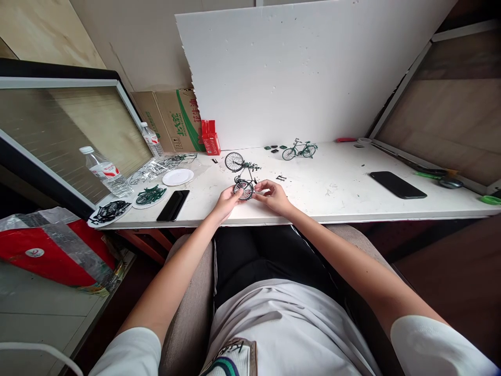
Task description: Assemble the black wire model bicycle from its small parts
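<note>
A small model bicycle [241,174] lies partly built on the white table [336,193], its far wheel [234,161] pointing away from me. My left hand [226,202] pinches the near wheel [244,189] from the left. My right hand [273,196] is closed on the same wheel's right side, fingertips at the hub. A finished green model bicycle [299,150] stands further back.
Two black phones [173,205] [397,185] lie on the table. Paper plates [178,177] hold green and black parts [151,195]. Two water bottles [106,173], a red box [210,138] and cardboard cartons stand at the back left. A white foam board leans behind.
</note>
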`<move>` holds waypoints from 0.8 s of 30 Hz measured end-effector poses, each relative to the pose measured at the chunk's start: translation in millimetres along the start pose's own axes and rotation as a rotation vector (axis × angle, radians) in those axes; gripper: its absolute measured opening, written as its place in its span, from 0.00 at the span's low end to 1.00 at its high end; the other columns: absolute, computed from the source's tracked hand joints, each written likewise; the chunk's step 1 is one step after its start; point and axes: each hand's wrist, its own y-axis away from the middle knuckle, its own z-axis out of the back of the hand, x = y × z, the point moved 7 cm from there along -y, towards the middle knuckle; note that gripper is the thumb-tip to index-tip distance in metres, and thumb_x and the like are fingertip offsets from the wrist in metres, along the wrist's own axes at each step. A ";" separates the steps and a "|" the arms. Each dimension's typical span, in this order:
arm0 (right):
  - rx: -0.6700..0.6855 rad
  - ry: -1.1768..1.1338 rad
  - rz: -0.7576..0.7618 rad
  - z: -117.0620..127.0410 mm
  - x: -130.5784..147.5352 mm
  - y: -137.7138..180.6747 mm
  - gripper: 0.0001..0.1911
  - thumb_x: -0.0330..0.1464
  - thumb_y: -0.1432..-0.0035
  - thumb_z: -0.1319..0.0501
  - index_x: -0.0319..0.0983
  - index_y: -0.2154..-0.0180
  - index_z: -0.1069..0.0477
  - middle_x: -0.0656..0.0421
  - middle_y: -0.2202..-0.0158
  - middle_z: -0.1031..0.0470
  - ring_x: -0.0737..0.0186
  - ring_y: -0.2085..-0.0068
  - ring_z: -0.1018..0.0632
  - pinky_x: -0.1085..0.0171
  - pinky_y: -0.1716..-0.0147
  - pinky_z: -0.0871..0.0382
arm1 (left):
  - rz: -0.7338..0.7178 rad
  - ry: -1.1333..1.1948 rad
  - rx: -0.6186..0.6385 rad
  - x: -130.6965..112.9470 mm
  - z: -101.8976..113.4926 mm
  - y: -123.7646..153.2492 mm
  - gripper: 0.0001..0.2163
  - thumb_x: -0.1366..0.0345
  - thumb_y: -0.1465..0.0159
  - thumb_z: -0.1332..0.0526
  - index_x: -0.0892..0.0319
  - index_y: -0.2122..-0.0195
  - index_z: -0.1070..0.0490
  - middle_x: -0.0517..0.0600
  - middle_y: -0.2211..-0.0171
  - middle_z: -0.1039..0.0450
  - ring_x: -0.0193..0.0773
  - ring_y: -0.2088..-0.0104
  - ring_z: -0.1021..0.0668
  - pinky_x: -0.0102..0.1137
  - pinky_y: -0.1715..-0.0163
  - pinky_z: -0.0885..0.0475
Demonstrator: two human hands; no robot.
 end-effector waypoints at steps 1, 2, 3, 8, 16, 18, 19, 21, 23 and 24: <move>0.003 -0.002 0.001 -0.4 0.5 -0.1 0.22 0.46 0.49 0.23 0.41 0.58 0.23 0.53 0.54 0.17 0.54 0.52 0.18 0.59 0.59 0.23 | -0.003 0.000 0.002 -0.3 -0.3 0.1 0.23 0.50 0.37 0.25 0.61 0.48 0.22 0.61 0.47 0.18 0.55 0.46 0.17 0.45 0.46 0.24; 0.007 -0.004 0.001 -0.9 1.1 0.0 0.22 0.46 0.49 0.23 0.41 0.58 0.23 0.53 0.54 0.17 0.54 0.52 0.17 0.59 0.59 0.23 | -0.006 -0.001 0.005 -0.6 -0.5 0.2 0.23 0.50 0.37 0.25 0.61 0.48 0.22 0.61 0.47 0.18 0.55 0.46 0.17 0.45 0.45 0.24; 0.011 -0.007 0.001 -1.3 1.6 0.0 0.22 0.47 0.48 0.24 0.41 0.58 0.23 0.53 0.54 0.17 0.54 0.52 0.17 0.59 0.59 0.23 | -0.009 -0.003 0.007 -0.7 -0.7 0.2 0.24 0.50 0.37 0.26 0.61 0.48 0.23 0.61 0.47 0.18 0.55 0.46 0.17 0.46 0.45 0.24; 0.022 -0.025 0.000 -2.5 2.5 0.8 0.21 0.49 0.46 0.25 0.42 0.58 0.24 0.54 0.54 0.18 0.56 0.56 0.17 0.59 0.59 0.22 | -0.018 -0.013 0.014 0.1 -0.1 -0.6 0.23 0.50 0.37 0.25 0.60 0.48 0.23 0.60 0.47 0.18 0.54 0.46 0.17 0.45 0.45 0.24; 0.029 -0.001 0.001 -2.5 5.3 0.9 0.21 0.48 0.46 0.25 0.42 0.59 0.23 0.54 0.54 0.18 0.55 0.54 0.18 0.61 0.61 0.24 | -0.036 0.004 0.019 -0.2 0.2 -1.6 0.25 0.51 0.39 0.24 0.59 0.47 0.24 0.61 0.45 0.19 0.54 0.45 0.17 0.44 0.46 0.23; 0.032 0.009 0.002 -2.7 6.3 1.4 0.22 0.49 0.46 0.25 0.41 0.60 0.23 0.55 0.56 0.18 0.57 0.56 0.19 0.61 0.62 0.25 | -0.039 0.011 0.006 -0.1 1.1 -1.8 0.24 0.51 0.39 0.24 0.59 0.48 0.25 0.60 0.46 0.19 0.54 0.45 0.17 0.44 0.45 0.23; 0.033 0.012 0.003 -2.8 6.6 1.7 0.22 0.49 0.46 0.25 0.41 0.60 0.24 0.55 0.57 0.18 0.58 0.58 0.19 0.61 0.62 0.26 | -0.041 0.014 0.000 0.0 1.5 -1.9 0.24 0.51 0.39 0.24 0.59 0.48 0.25 0.60 0.46 0.19 0.54 0.45 0.18 0.45 0.45 0.23; 0.035 0.010 0.004 -3.2 6.7 2.0 0.22 0.50 0.46 0.25 0.41 0.60 0.24 0.55 0.59 0.18 0.59 0.61 0.20 0.60 0.62 0.25 | -0.043 0.016 -0.006 0.2 2.0 -2.1 0.24 0.52 0.39 0.24 0.59 0.48 0.25 0.60 0.47 0.19 0.54 0.45 0.18 0.45 0.45 0.23; 0.039 0.003 -0.004 -3.7 5.8 2.1 0.23 0.51 0.46 0.25 0.41 0.59 0.23 0.55 0.58 0.18 0.58 0.60 0.20 0.60 0.62 0.26 | -0.041 0.018 -0.007 0.7 2.3 -2.4 0.24 0.52 0.39 0.24 0.59 0.48 0.25 0.60 0.47 0.19 0.53 0.46 0.17 0.44 0.45 0.23; 0.043 -0.002 -0.011 -4.0 5.1 2.0 0.24 0.51 0.46 0.25 0.41 0.58 0.23 0.54 0.58 0.18 0.58 0.59 0.19 0.61 0.62 0.26 | -0.040 0.019 -0.007 1.1 2.6 -2.6 0.25 0.51 0.39 0.23 0.59 0.48 0.25 0.60 0.47 0.19 0.53 0.46 0.17 0.44 0.46 0.23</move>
